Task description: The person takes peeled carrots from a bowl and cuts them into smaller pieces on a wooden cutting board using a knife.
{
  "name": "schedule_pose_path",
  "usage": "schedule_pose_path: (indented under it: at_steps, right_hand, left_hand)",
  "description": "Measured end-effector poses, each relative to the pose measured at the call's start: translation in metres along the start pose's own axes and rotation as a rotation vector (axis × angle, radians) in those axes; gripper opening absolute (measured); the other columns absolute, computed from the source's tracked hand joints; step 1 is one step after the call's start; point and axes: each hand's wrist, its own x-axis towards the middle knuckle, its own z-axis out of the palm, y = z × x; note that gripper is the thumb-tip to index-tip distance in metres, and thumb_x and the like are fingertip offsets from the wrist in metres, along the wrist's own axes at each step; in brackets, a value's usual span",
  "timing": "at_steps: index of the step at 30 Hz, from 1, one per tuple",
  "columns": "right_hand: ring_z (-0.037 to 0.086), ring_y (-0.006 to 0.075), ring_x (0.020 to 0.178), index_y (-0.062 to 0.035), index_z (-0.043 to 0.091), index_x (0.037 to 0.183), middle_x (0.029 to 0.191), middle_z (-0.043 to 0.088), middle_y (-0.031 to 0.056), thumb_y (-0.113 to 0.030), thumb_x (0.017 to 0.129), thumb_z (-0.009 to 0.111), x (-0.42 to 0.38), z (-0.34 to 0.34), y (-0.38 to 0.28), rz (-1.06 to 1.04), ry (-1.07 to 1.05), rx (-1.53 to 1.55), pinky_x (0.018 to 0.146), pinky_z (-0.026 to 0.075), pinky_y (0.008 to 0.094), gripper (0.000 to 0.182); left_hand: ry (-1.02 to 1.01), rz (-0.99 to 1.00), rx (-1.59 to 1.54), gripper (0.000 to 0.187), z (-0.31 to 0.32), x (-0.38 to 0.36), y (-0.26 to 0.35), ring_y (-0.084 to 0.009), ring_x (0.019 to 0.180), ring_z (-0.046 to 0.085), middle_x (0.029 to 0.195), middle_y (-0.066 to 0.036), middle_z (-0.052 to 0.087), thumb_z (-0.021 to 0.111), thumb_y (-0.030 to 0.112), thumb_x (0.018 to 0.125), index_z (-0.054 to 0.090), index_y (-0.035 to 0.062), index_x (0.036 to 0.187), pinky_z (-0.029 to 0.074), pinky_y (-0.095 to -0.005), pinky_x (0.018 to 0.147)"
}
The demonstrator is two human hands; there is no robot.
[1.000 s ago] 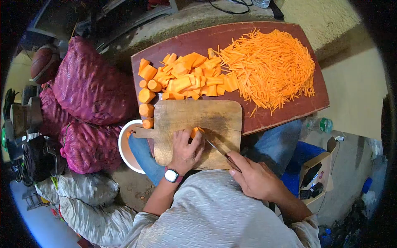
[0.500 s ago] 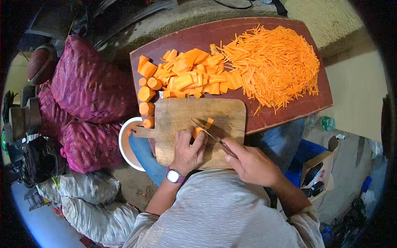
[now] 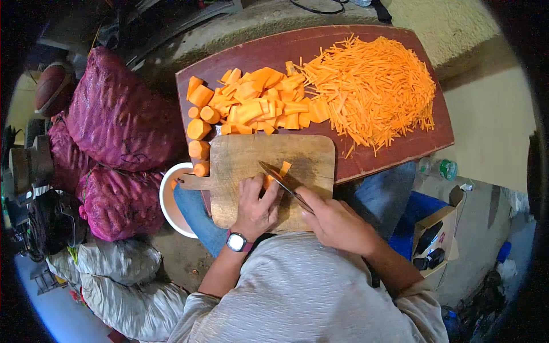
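Dark red tabletop [image 3: 357,166] spans the far side, with a heap of carrot shreds [image 3: 383,91] at its right and carrot slices [image 3: 249,111] to the left. Nearer us, on the cutting board [image 3: 234,154], our left hand [image 3: 254,208] pins a carrot piece [image 3: 267,180] beneath bent fingers, just left of the knife [image 3: 278,179]. Our right hand [image 3: 337,223] is closed round the handle; the blade slants from near right to far left, its tip beyond the left fingertips. A loose slice [image 3: 285,168] lies right of the blade, its long axis slanting the other way. Fingers and blade hide most of the piece (a small orange patch shows), so we cannot tell its length, or whether the edge touches it. Our right hand covers most of the handle.
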Motion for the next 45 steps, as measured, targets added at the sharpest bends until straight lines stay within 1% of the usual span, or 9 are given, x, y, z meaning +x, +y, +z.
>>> schedule_pose_path:
  at_steps: [5,13,20,25,28,32,33,39,45]
  right_hand:
    - [0.069,0.0567,0.102,-0.0030,0.047,0.149,0.105,0.070,0.0368,-0.015,0.105,0.064,0.008,-0.007,0.000,-0.083,0.056,0.013,0.081,0.057,0.0599,0.049]
    - [0.071,0.0536,0.106,-0.0031,0.049,0.148,0.119,0.072,0.0326,-0.016,0.106,0.064,-0.043,-0.025,-0.023,0.069,-0.039,-0.043,0.085,0.059,0.0574,0.047]
    - [0.070,0.0553,0.103,-0.0019,0.047,0.148,0.111,0.072,0.0337,-0.016,0.105,0.065,-0.022,-0.009,-0.016,0.049,-0.040,-0.039,0.082,0.057,0.0614,0.048]
    - [0.068,0.0577,0.098,-0.0032,0.049,0.143,0.098,0.070,0.0360,-0.016,0.106,0.063,0.020,0.009,-0.001,-0.140,0.099,-0.051,0.078,0.053,0.0655,0.042]
    - [0.067,0.0584,0.098,-0.0031,0.049,0.142,0.099,0.070,0.0361,-0.017,0.106,0.062,0.043,0.006,0.004,-0.157,0.063,-0.077,0.077,0.051,0.0658,0.040]
    - [0.068,0.0573,0.100,-0.0022,0.055,0.139,0.101,0.071,0.0333,-0.018,0.108,0.061,0.037,-0.006,0.000,-0.258,0.159,0.065,0.079,0.055,0.0578,0.035]
    - [0.070,0.0548,0.099,-0.0028,0.055,0.141,0.103,0.072,0.0317,-0.018,0.109,0.060,0.030,-0.012,-0.005,-0.234,0.155,0.073,0.080,0.056,0.0537,0.036]
    - [0.072,0.0522,0.098,-0.0029,0.054,0.145,0.108,0.072,0.0305,-0.017,0.107,0.062,-0.009,-0.012,-0.010,-0.184,0.141,0.006,0.080,0.057,0.0525,0.042]
    - [0.072,0.0516,0.099,-0.0052,0.051,0.150,0.110,0.074,0.0302,-0.016,0.106,0.064,-0.031,-0.013,-0.019,0.002,0.030,-0.077,0.079,0.058,0.0561,0.047]
  left_hand:
    - [0.097,-0.002,-0.005,0.049,0.006,0.000,0.001,-0.0425,0.105,0.059,0.121,-0.024,0.059,0.078,0.001,0.077,0.070,0.0032,0.126,0.050,-0.0523,0.089]
    - [0.069,0.030,-0.035,0.051,0.000,-0.006,-0.002,-0.0441,0.104,0.059,0.122,-0.026,0.057,0.074,-0.001,0.075,0.070,0.0020,0.125,0.051,-0.0525,0.090]
    - [0.130,0.019,-0.059,0.048,0.002,-0.004,-0.001,-0.0437,0.104,0.060,0.122,-0.026,0.058,0.074,-0.002,0.075,0.071,0.0012,0.123,0.051,-0.0527,0.089]
    - [0.140,0.043,-0.012,0.043,0.006,-0.005,-0.004,-0.0438,0.104,0.061,0.121,-0.024,0.059,0.076,-0.002,0.077,0.072,-0.0007,0.120,0.051,-0.0530,0.089]
    - [0.142,0.056,-0.012,0.042,0.004,-0.003,0.000,-0.0434,0.103,0.060,0.122,-0.024,0.059,0.077,-0.001,0.079,0.071,-0.0012,0.121,0.050,-0.0525,0.089]
    - [0.148,0.028,-0.036,0.044,0.005,-0.009,-0.002,-0.0427,0.103,0.060,0.122,-0.024,0.059,0.077,-0.001,0.079,0.070,-0.0017,0.123,0.050,-0.0521,0.090]
    - [0.139,0.024,-0.033,0.045,0.005,-0.008,-0.001,-0.0423,0.102,0.060,0.121,-0.024,0.059,0.077,-0.001,0.079,0.070,-0.0017,0.123,0.050,-0.0516,0.089]
    - [0.147,0.040,-0.018,0.047,0.004,-0.005,0.000,-0.0386,0.099,0.060,0.117,-0.022,0.060,0.078,-0.003,0.077,0.070,-0.0013,0.123,0.049,-0.0485,0.086]
    - [0.150,0.036,-0.008,0.048,0.006,-0.008,-0.004,-0.0390,0.100,0.060,0.117,-0.023,0.059,0.077,-0.002,0.075,0.070,0.0011,0.122,0.049,-0.0486,0.086]
